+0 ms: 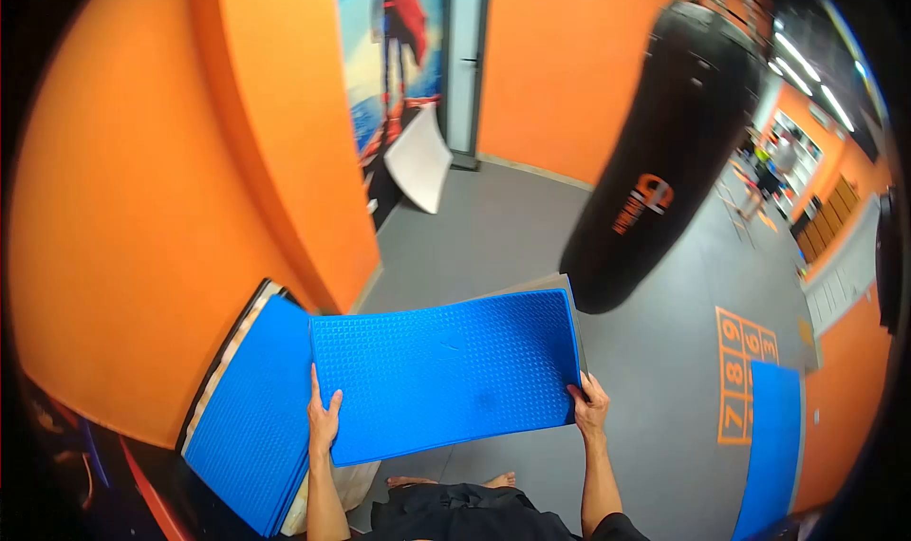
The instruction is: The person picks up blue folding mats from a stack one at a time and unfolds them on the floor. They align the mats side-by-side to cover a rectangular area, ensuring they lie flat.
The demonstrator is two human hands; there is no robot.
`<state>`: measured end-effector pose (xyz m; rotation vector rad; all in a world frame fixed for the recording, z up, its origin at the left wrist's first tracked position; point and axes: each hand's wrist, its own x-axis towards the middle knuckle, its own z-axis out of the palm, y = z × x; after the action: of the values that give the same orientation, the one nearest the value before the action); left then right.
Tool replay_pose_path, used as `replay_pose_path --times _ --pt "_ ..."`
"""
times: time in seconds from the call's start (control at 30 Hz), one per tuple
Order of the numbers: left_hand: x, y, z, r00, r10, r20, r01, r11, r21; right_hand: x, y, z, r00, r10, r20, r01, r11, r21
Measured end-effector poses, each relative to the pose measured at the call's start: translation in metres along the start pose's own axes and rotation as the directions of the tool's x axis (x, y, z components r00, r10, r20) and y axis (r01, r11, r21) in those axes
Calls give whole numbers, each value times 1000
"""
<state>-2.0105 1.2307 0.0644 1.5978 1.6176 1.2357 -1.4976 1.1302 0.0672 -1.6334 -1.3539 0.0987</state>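
A blue textured foam mat [446,375] is held up in front of me, its long side running across my body and its surface slightly bowed. My left hand [324,419] grips its left edge, thumb on the near face. At the right edge, my right hand [589,401] clasps the lower corner, with the thumb in front and the fingers behind. A greyish layer [548,282] shows behind the mat's upper right edge. Close by my left arm, a stack of blue mats [249,413] leans against the orange wall.
A black punching bag [655,152] hangs ahead to the right. Another blue mat [775,446] lies at the right, beside orange floor numbers [733,375]. A white curved panel [420,159] leans by the mural. People [769,171] are far off at the right.
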Motion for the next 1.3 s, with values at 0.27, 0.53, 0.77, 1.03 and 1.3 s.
replay_pose_path --times 0.27,0.53,0.77,1.03,1.3 --pt "-1 80 174 962 131 239 -88 980 -181 -94 107 -153 863 302 -406 -384 913 -137" --pt "-45 194 355 805 318 501 -188 938 -293 -181 158 -281 595 515 -617 -698 712 -78" --pt "-73 263 481 615 417 669 -163 898 -409 -239 172 -338 375 514 -771 -818 574 -16" --pt "-121 343 660 383 474 793 -149 879 -453 -268 219 -410 241 384 -891 -924 372 -90" --pt "-166 453 830 166 584 794 -202 809 -553 -235 263 -480 2 346 -938 -949 295 107"
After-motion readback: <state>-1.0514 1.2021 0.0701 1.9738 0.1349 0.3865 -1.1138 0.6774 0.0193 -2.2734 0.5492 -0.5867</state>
